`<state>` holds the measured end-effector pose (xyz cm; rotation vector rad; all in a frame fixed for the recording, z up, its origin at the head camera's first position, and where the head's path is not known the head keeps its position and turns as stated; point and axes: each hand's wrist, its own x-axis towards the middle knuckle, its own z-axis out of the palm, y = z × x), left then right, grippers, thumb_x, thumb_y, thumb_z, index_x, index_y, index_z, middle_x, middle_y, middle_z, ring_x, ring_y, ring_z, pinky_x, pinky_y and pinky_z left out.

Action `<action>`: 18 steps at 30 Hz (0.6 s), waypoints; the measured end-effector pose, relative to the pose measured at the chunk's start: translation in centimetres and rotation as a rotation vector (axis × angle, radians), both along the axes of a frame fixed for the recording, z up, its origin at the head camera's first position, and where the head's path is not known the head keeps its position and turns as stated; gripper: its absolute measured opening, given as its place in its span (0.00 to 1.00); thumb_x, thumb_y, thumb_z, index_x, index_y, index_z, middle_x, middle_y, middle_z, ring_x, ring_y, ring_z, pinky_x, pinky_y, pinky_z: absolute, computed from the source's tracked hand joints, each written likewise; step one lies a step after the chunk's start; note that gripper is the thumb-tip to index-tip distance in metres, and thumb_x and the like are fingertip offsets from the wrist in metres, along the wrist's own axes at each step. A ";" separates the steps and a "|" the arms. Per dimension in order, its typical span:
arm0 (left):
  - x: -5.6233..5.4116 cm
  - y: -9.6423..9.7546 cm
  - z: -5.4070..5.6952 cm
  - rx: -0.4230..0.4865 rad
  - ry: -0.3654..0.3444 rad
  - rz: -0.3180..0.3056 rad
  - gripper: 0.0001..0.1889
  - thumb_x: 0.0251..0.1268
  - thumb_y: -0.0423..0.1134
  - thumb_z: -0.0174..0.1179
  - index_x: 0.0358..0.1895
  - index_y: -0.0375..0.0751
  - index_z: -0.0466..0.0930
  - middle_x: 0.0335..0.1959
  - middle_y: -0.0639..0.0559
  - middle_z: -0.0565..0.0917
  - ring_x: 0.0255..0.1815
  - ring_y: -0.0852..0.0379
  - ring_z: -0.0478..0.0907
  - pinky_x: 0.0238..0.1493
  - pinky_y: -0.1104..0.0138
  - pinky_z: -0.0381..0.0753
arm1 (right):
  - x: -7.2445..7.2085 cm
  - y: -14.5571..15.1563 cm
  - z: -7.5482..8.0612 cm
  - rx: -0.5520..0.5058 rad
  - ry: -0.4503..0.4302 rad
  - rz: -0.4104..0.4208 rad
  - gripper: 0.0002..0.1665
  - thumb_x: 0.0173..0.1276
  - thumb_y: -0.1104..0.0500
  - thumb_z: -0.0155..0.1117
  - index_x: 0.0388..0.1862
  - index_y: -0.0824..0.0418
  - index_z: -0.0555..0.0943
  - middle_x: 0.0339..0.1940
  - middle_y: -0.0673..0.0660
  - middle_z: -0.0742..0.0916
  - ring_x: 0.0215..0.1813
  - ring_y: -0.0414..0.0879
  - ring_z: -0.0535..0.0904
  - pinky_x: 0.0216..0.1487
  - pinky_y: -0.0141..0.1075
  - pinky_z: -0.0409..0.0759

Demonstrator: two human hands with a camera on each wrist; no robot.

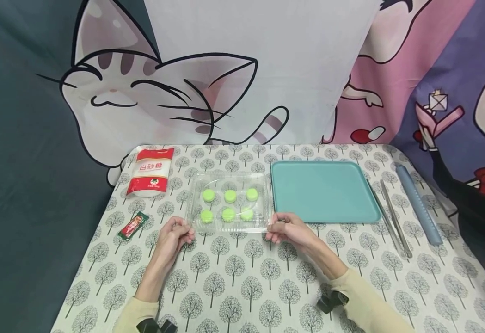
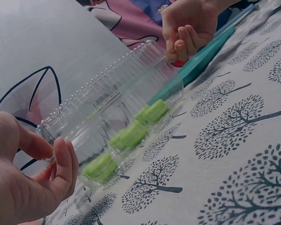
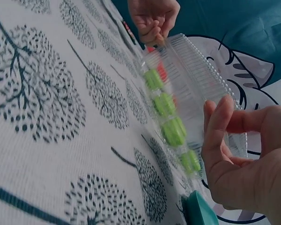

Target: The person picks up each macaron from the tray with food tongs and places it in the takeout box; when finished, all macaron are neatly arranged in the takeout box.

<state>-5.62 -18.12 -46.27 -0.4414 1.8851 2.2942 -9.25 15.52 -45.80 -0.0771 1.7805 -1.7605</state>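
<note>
A clear plastic clamshell box lies on the tree-patterned cloth, with several green macarons in two rows inside. Its ridged transparent lid is over them; whether it is latched, I cannot tell. My left hand pinches the front left corner of the box between thumb and fingers. At the front right corner, my right hand pinches the edge in the same way. In the right wrist view, the macarons show through the side wall, below the fingers.
A teal tray lies just right of the box. Beyond it are long metal tongs and a blue textured rod. On the left lie a red-and-white sugar bag and a small red-and-green packet.
</note>
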 end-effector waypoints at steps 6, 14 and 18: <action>-0.2 0.0 0.1 -0.005 -0.006 0.004 0.03 0.71 0.23 0.47 0.42 0.33 0.66 0.27 0.51 0.80 0.26 0.61 0.78 0.30 0.75 0.83 | -0.2 0.1 -0.1 0.007 0.011 0.036 0.02 0.69 0.66 0.60 0.36 0.64 0.75 0.33 0.60 0.87 0.32 0.44 0.82 0.38 0.27 0.86; 0.0 0.3 0.3 -0.031 -0.029 0.008 0.04 0.71 0.23 0.45 0.43 0.33 0.64 0.28 0.53 0.78 0.26 0.63 0.76 0.29 0.77 0.81 | -0.1 0.1 -0.4 0.026 0.021 0.058 0.08 0.69 0.63 0.61 0.41 0.67 0.74 0.36 0.63 0.87 0.35 0.48 0.84 0.42 0.31 0.88; 0.0 0.0 0.2 -0.063 -0.025 -0.032 0.04 0.72 0.24 0.46 0.46 0.29 0.64 0.29 0.52 0.78 0.27 0.63 0.77 0.29 0.77 0.82 | -0.2 0.3 -0.4 0.033 0.035 0.086 0.11 0.71 0.62 0.60 0.43 0.69 0.74 0.36 0.64 0.87 0.36 0.48 0.84 0.42 0.32 0.88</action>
